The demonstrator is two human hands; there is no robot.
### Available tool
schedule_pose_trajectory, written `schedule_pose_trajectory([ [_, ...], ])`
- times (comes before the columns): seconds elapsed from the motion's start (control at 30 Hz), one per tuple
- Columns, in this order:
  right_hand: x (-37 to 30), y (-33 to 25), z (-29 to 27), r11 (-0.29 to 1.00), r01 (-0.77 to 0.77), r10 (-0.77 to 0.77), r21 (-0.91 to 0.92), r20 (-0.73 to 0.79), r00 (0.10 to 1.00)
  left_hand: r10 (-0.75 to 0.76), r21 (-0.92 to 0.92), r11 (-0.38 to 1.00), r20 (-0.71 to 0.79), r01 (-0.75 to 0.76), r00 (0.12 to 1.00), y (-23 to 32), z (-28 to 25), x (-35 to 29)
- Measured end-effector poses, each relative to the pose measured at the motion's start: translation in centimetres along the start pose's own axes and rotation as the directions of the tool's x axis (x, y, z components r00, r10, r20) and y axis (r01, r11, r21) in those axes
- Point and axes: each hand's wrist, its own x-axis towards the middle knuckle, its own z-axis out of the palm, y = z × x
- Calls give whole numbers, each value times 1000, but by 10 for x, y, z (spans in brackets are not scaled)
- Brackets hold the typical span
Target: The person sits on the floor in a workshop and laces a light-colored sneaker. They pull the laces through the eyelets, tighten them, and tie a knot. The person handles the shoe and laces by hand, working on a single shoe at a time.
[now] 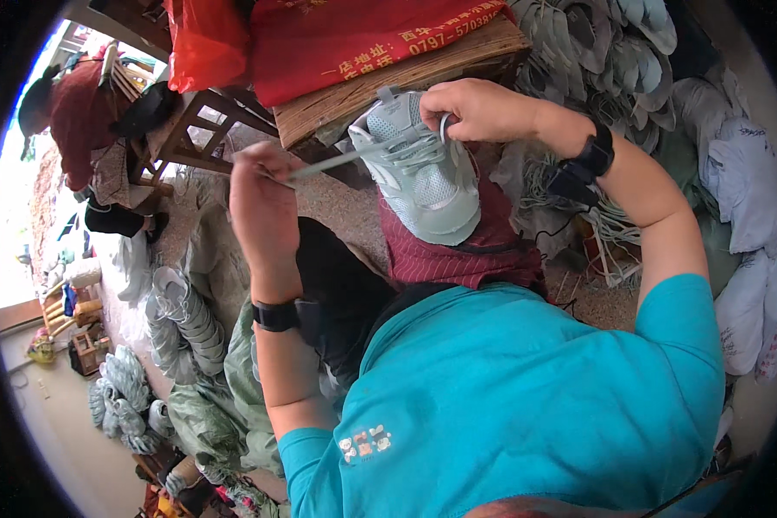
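Note:
A pale grey-green sneaker (445, 194) rests on the dark red striped cloth (423, 259) over my lap, its toe toward me. A flat light shoelace (341, 159) runs taut from its lacing out to the left. My left hand (266, 194) is closed on that lace, raised off to the shoe's left. At the shoe's upper right, my right hand (479, 110) pinches a short loop of lace close to the eyelets. The far ends of the lace are hidden in my fingers.
Ahead stands a wooden bench (397, 82) with a red printed cloth (354, 43) over it. Piled shoe uppers (609, 52) lie at the far right, near white sacks (742, 190). More stacked shoes (186, 319) stand at the left. A person (86, 112) bends at the far left.

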Motion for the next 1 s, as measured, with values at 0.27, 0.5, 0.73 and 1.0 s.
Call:
schedule_pose_trajectory([
  [0.27,0,-5,-1,993,111,-111,-39,5,994,162,841,471,216,-267,963,-69,36,-25],
  [0.5,-11,-28,9,924,316,-353,-217,-161,921,55,890,325,321,-321,945,-63,47,-13],
  [0.73,-6,3,24,676,189,-521,-712,-281,806,-260,858,363,468,-364,844,-47,48,1],
  [1.0,-18,-16,25,994,-18,47,104,-284,958,100,883,430,163,-190,982,-62,48,-13],
])
